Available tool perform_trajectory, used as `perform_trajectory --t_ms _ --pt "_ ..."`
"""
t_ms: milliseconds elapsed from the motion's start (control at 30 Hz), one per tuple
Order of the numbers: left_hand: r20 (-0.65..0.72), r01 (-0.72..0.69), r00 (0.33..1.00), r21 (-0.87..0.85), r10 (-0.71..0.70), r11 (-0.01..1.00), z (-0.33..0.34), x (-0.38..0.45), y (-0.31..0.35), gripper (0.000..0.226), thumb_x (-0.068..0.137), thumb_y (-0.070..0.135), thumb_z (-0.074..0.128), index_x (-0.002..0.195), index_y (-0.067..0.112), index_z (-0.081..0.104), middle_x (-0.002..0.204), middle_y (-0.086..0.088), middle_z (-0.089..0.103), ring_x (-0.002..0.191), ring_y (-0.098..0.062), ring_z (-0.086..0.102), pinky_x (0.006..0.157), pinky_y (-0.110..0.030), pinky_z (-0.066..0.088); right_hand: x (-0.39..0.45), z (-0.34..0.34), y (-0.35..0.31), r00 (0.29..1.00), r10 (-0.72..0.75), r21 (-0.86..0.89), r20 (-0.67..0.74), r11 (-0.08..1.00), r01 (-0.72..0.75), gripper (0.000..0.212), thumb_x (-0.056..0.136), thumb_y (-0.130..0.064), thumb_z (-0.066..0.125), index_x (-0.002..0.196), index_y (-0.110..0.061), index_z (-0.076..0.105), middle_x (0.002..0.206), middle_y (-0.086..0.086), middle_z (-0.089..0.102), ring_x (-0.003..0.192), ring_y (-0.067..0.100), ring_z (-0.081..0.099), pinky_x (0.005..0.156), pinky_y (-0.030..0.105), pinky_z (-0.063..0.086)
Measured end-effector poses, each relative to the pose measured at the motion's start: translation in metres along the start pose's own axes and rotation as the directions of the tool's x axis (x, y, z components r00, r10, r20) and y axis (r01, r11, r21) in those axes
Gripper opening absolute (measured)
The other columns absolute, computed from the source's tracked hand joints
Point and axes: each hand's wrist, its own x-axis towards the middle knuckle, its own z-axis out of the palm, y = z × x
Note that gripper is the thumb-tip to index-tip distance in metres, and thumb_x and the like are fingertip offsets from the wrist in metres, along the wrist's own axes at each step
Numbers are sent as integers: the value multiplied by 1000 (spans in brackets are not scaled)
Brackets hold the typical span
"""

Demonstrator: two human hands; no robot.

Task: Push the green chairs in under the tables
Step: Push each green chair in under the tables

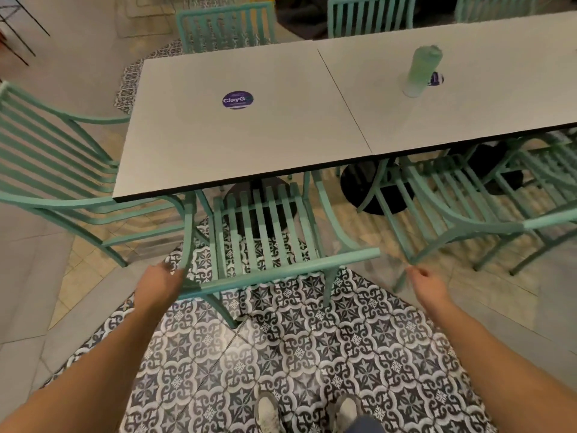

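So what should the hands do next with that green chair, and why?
Probably bring the right hand onto the chair's top rail and push forward. Only the left hand grips the green chair, and much of its seat still sticks out from under the table.

Left hand gripping the top rail's left end on green chair, seat partly under white table; right hand apart from rail, fingers loosely curled, holding nothing; green bottle upright on adjoining tabletop

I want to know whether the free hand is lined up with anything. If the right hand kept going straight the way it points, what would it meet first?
Probably the leg and arm of the neighbouring green chair, just past the right hand; depth is unclear.
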Motion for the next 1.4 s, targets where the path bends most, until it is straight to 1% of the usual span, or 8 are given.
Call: perform_trajectory --t_ms 133,267,400,500,667,933,1200,1400 --pt "111 -205 976 183 188 961 21 -17 61 30 99 32 49 101 7 64 96 -9 66 83 -21 62 85 -38 52 29 -56 32 999 -3 -188 -44 982 -5 41 101 -29 42 125 1 55 119 25 60 97 35 56 90 41 44" --pt "223 -222 963 347 149 911 54 -40 99 28 96 40 50 96 16 65 100 -7 68 86 -19 62 87 -40 53 76 -117 54 991 -127 -214 -45 970 115 37 97 -19 51 127 3 54 127 25 57 114 38 54 94 39 41" --pt "181 -362 932 442 313 821 102 -73 182 40 95 49 47 124 24 59 125 -5 62 103 -22 62 93 -39 50 115 -181 66 934 -351 -305 -65 898 316 40 92 -18 58 128 -2 54 128 23 55 116 38 52 98 44 41" --pt "226 -556 826 482 517 677 161 -111 296 49 97 50 43 136 21 52 136 -8 54 119 -27 54 101 -41 42 145 -250 76 903 -421 -408 -86 842 353 46 93 -25 57 136 -8 48 134 15 51 122 33 48 99 40 40" --pt "340 -765 593 520 729 379 234 -170 443 44 95 44 43 127 16 55 126 -7 55 120 -28 49 103 -41 36 198 -322 78 890 -449 -456 -84 811 366 52 95 -32 52 141 -12 43 141 9 46 126 29 45 105 38 38" --pt "482 -908 252 417 839 33 346 -215 601 48 98 47 37 136 20 49 136 -3 50 129 -24 42 114 -42 26 285 -393 96 856 -507 -530 -96 754 387 52 93 -30 55 140 -10 45 137 9 48 125 28 46 104 39 40" --pt "679 -953 240 299 694 36 418 -238 689 54 99 52 35 136 15 47 132 -6 52 123 -28 47 102 -40 35 373 -445 105 883 -470 -598 -5 709 374 55 92 -33 56 142 -15 42 143 6 42 133 27 38 108 42 37" --pt "752 -958 287 231 594 170 443 -239 713 56 95 56 42 138 20 46 127 -5 56 115 -24 53 99 -39 42 435 -483 110 885 -434 -624 169 648 437 61 91 -45 55 146 -25 36 154 3 29 145 26 18 115 49 23"
